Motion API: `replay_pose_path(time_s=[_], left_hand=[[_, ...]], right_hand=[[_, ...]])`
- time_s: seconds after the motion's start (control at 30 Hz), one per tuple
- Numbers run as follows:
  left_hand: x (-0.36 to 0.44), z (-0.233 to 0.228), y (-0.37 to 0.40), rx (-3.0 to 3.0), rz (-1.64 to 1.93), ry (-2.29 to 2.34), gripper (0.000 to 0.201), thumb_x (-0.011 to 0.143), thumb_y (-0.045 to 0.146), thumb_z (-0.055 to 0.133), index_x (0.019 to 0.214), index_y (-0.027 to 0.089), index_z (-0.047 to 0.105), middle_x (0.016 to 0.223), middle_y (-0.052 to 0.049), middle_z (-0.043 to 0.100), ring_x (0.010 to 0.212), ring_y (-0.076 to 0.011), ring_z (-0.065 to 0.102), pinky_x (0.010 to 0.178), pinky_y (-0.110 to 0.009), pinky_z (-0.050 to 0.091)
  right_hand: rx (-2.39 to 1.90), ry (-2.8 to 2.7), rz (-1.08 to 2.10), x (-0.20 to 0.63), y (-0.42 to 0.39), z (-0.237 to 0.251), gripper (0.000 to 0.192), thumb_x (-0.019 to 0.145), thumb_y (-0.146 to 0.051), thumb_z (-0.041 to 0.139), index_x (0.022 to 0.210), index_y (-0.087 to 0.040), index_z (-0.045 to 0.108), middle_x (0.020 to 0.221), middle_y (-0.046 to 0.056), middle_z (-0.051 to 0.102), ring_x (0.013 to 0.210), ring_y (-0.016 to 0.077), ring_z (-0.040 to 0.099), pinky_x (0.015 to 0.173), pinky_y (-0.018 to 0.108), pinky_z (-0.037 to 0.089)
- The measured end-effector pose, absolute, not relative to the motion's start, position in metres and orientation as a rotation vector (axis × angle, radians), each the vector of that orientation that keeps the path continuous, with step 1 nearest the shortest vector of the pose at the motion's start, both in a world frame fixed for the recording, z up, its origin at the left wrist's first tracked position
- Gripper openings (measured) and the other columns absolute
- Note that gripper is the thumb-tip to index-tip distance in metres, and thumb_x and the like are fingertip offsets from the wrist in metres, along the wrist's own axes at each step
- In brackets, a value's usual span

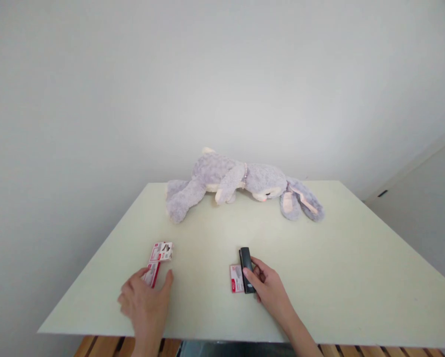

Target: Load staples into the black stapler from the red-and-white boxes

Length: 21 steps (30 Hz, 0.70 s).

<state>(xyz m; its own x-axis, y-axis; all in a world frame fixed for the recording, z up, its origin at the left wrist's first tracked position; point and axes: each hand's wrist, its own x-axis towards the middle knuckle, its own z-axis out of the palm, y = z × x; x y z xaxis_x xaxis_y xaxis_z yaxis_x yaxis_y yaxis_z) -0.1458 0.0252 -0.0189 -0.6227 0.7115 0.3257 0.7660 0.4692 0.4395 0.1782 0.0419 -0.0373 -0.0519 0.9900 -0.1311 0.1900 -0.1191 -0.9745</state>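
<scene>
The small black stapler (246,270) lies on the pale green flat desk (319,277), near its front edge. The right hand (269,287) rests on it, with fingers (252,275) curled around its side. A red and white small box (236,278) touches the stapler on its left. The left hand (145,302) lies open, fingers spread, over a red and white card package (157,260). A grey plush rabbit (237,183) lies at the far edge, against the plain white wall (170,74).

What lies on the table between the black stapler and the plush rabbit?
Nothing: the head view shows bare table between the stapler and the rabbit.
</scene>
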Motion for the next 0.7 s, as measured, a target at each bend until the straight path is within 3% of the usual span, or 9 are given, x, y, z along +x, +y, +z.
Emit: replay_pose_path(time_s=[0.07, 0.17, 0.23, 0.33, 0.43, 0.6, 0.7], left_hand=[[-0.175, -0.021, 0.02, -1.23, -0.74, -2.759, 0.077, 0.086, 0.066, 0.057, 0.146, 0.018, 0.044, 0.126, -0.018, 0.059, 0.117, -0.0433, 0.055, 0.095, -0.062, 0.046], [-0.188, -0.023, 0.012, -1.643, -0.617, -2.775, 0.067, 0.093, 0.058, 0.049, 0.151, 0.026, 0.04, 0.112, -0.01, 0.064, 0.103, -0.0341, 0.064, 0.089, -0.048, 0.05], [-0.178, -0.024, 0.007, -1.943, -0.502, -2.686, 0.06, 0.097, 0.054, 0.045, 0.151, 0.029, 0.042, 0.109, -0.008, 0.063, 0.101, -0.0312, 0.066, 0.09, -0.045, 0.05], [-0.152, -0.022, 0.0, -2.276, -0.406, -2.581, 0.067, 0.093, 0.054, 0.053, 0.154, 0.029, 0.04, 0.118, -0.01, 0.062, 0.108, -0.0319, 0.065, 0.098, -0.046, 0.048], [-0.132, -0.017, -0.002, -2.547, -0.479, -2.503, 0.073, 0.087, 0.046, 0.065, 0.153, 0.029, 0.04, 0.131, -0.01, 0.06, 0.12, -0.0305, 0.062, 0.102, -0.043, 0.047], [-0.099, 0.006, 0.019, -2.771, -0.681, -2.414, 0.055, 0.082, 0.031, 0.068, 0.136, 0.031, 0.056, 0.121, -0.005, 0.063, 0.104, -0.0239, 0.066, 0.093, -0.036, 0.052], [-0.066, 0.018, 0.037, -2.83, -0.847, -2.208, 0.057, 0.077, 0.028, 0.073, 0.132, 0.031, 0.058, 0.123, -0.006, 0.061, 0.111, -0.0254, 0.061, 0.099, -0.038, 0.05]], right_hand=[[-1.416, -1.331, 1.259, 0.178, 0.042, -0.038, 0.057, 0.094, -0.059, 0.061, 0.133, -0.018, 0.064, 0.068, -0.007, 0.044, 0.047, 0.0097, 0.045, 0.036, 0.02, 0.041], [-1.419, -1.311, 1.278, 0.179, 0.042, -0.038, 0.059, 0.093, -0.06, 0.062, 0.134, -0.018, 0.063, 0.069, -0.007, 0.044, 0.046, 0.0096, 0.044, 0.035, 0.021, 0.042], [-1.41, -1.302, 1.286, 0.179, 0.042, -0.038, 0.06, 0.092, -0.061, 0.063, 0.134, -0.018, 0.063, 0.069, -0.007, 0.044, 0.046, 0.0095, 0.044, 0.034, 0.021, 0.042], [-1.407, -1.289, 1.292, 0.179, 0.042, -0.039, 0.062, 0.09, -0.062, 0.064, 0.133, -0.018, 0.063, 0.069, -0.007, 0.045, 0.046, 0.0098, 0.044, 0.034, 0.022, 0.043], [-1.412, -1.281, 1.295, 0.178, 0.042, -0.039, 0.064, 0.09, -0.062, 0.064, 0.135, -0.017, 0.062, 0.069, -0.006, 0.045, 0.047, 0.01, 0.045, 0.034, 0.021, 0.044], [-1.414, -1.301, 1.297, 0.176, 0.041, -0.034, 0.063, 0.092, -0.061, 0.062, 0.136, -0.016, 0.061, 0.069, -0.007, 0.044, 0.046, 0.009, 0.044, 0.035, 0.021, 0.043], [-1.419, -1.307, 1.3, 0.177, 0.038, -0.032, 0.063, 0.092, -0.062, 0.062, 0.136, -0.017, 0.062, 0.069, -0.007, 0.045, 0.046, 0.0085, 0.044, 0.037, 0.02, 0.043]])
